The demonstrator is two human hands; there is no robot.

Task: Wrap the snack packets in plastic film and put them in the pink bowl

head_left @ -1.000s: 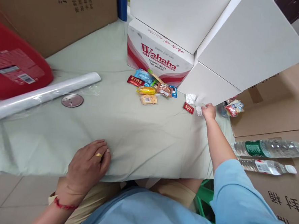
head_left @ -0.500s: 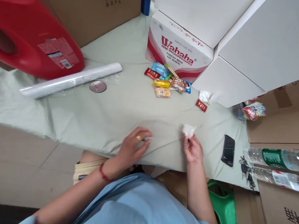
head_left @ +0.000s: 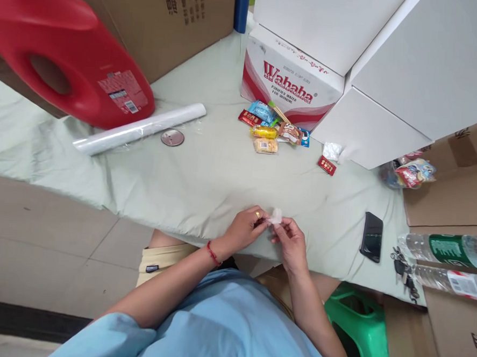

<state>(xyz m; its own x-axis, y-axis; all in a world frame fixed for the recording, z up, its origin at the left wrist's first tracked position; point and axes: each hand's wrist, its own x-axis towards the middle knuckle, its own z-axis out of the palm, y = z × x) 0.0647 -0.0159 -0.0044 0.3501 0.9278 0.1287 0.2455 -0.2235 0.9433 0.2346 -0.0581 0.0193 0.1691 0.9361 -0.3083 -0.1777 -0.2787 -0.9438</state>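
Scrap (head_left: 276, 215), white, crumpled and too small to tell as tissue or wrapper, sits between the two hands, over the near side of the table. The left hand (head_left: 243, 230) pinches its left edge between thumb and forefinger; the right hand (head_left: 291, 246) pinches its lower right side with the fingertips. How hard they press, I cannot tell. It looks flimsy, so a light grip with small, even pulls should suit it; a sharp tug could tear it. One hand is best kept steady while the other works, both over the tablecloth (head_left: 206, 182) rather than the lap. Farther out lie a red packet (head_left: 327, 165) beside a white packet (head_left: 332, 151), then a pile of snacks (head_left: 266, 132) against the water box (head_left: 293, 77), all well apart from the hands.
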